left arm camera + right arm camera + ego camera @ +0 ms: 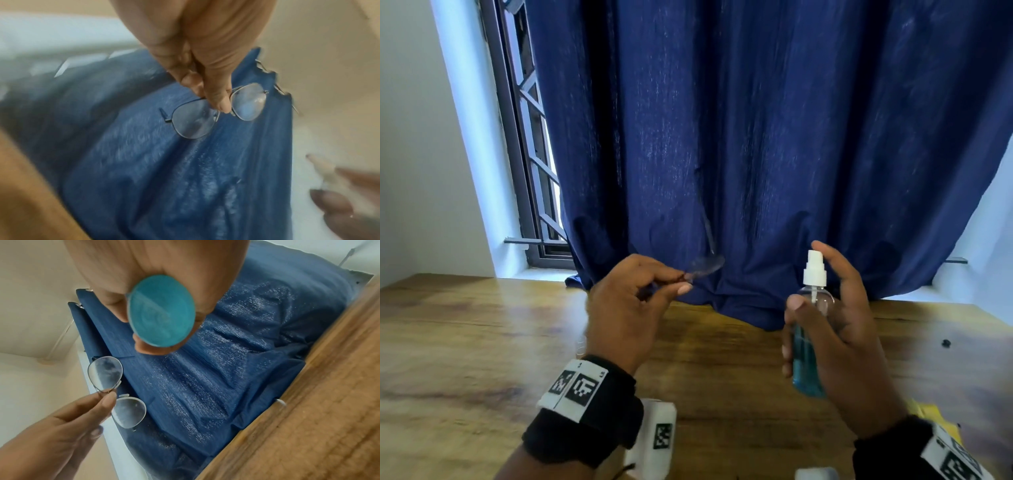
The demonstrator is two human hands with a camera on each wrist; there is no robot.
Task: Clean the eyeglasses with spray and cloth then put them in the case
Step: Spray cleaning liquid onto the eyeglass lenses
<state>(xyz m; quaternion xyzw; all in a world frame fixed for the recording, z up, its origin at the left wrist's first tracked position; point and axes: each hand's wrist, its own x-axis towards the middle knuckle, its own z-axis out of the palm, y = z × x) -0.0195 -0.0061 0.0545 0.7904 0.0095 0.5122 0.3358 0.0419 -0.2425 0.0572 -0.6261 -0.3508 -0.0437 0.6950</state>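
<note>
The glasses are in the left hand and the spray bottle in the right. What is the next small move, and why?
Probably press the white nozzle with the raised forefinger: the right hand grips the spray bottle upright beside the eyeglasses, which the left hand pinches at the bridge, lenses exposed.

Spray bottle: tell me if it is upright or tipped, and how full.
Upright. The spray bottle stands nozzle-up in the right hand; blue liquid fills its lower part, and the top part is clear.

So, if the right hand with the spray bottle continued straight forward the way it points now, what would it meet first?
Probably the blue curtain. The right hand holds the spray bottle upright, aimed forward; the eyeglasses in the left hand sit off to its left, though depth is unclear.
</note>
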